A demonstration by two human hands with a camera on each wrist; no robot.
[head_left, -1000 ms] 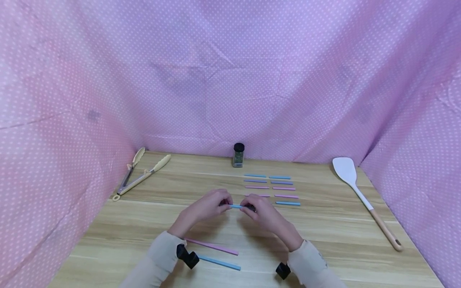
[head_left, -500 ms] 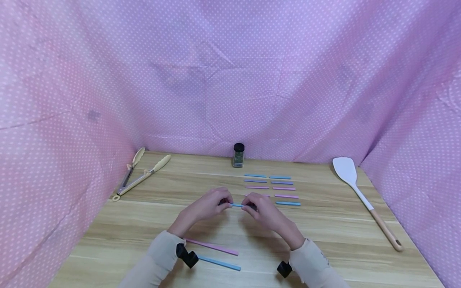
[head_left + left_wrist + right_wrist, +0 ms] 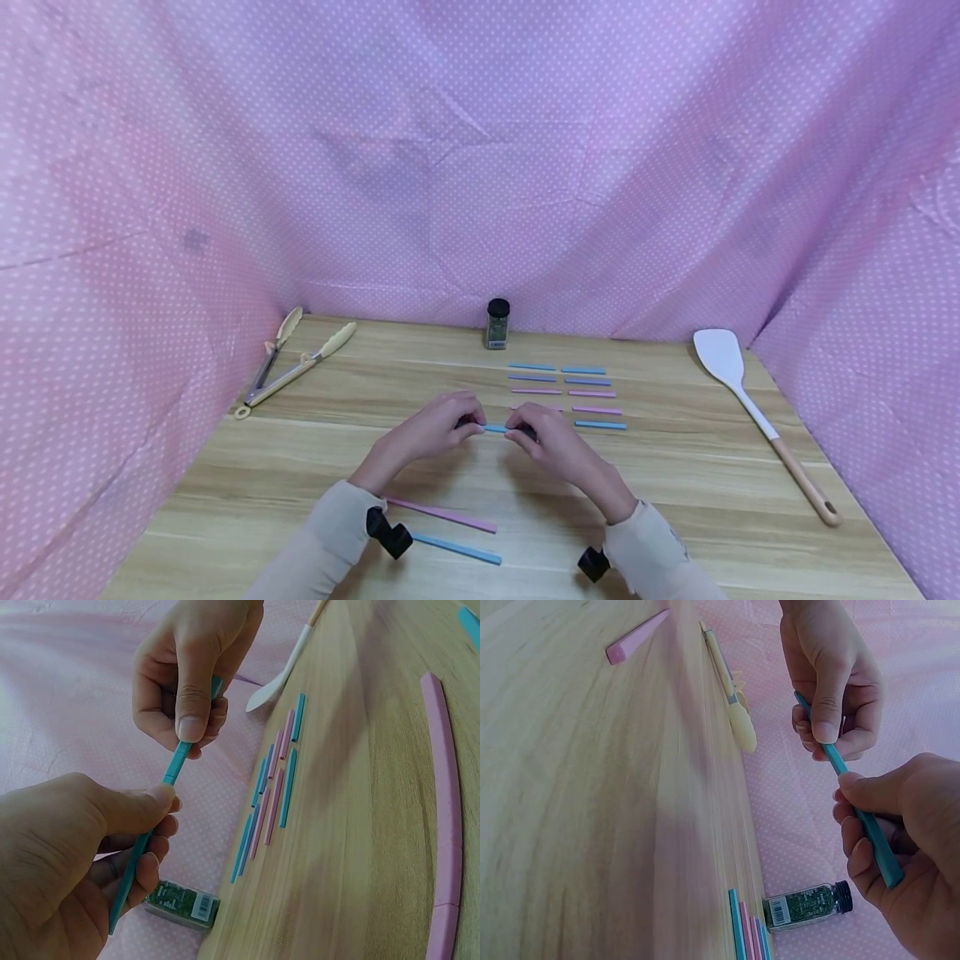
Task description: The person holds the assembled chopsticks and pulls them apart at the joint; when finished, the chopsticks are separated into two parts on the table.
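A thin teal-blue stick (image 3: 494, 428) spans the gap between both hands, over the middle of the table. My left hand (image 3: 442, 427) pinches one end between thumb and fingers, and my right hand (image 3: 557, 443) pinches the other. Seen from the left wrist, the stick (image 3: 177, 765) has fine cross lines in the short stretch between the two thumbs. Its far ends lie partly hidden in the fingers. Nearer me on the wooden table lie a long pink stick (image 3: 450, 516) and a long blue stick (image 3: 461, 549), the latter partly behind the left wrist's camera.
Short blue, purple and pink sticks (image 3: 589, 392) lie in two columns just beyond the right hand. A black-capped spice jar (image 3: 497, 325) stands at the back. Tongs (image 3: 288, 379) lie spread at the left, and a white spatula (image 3: 738, 392) with a wooden handle lies right.
Both hands keep their pinch on the blue stick and have shifted very slightly to the right. The sticks on the table have not moved.
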